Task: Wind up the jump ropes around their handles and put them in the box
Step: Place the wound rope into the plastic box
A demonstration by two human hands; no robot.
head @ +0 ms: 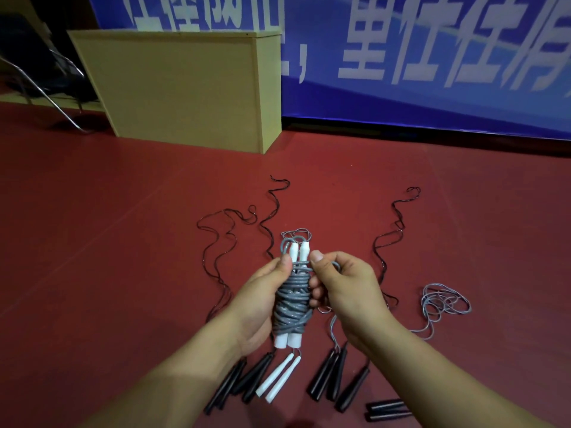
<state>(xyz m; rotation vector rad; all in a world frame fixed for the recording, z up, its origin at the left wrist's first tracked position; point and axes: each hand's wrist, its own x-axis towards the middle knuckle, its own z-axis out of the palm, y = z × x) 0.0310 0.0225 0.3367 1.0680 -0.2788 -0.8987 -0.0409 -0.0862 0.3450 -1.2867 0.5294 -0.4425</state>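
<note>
Red floor (pixel 92 242) under blue banner (pixel 432 97); fingers (pixel 315 285) of both hands curled around gray-wound rope bundle (pixel 292 299).

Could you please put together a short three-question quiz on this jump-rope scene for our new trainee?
1. True or false: the grey cord is already wound round the white handles held in the hands.
2. Which hand pinches the cord's last loop near the bundle's top? A. left hand B. right hand
3. What colour is the handle pair lying on the floor straight below the bundle?

Key: 1 true; 2 B; 3 white.
</note>
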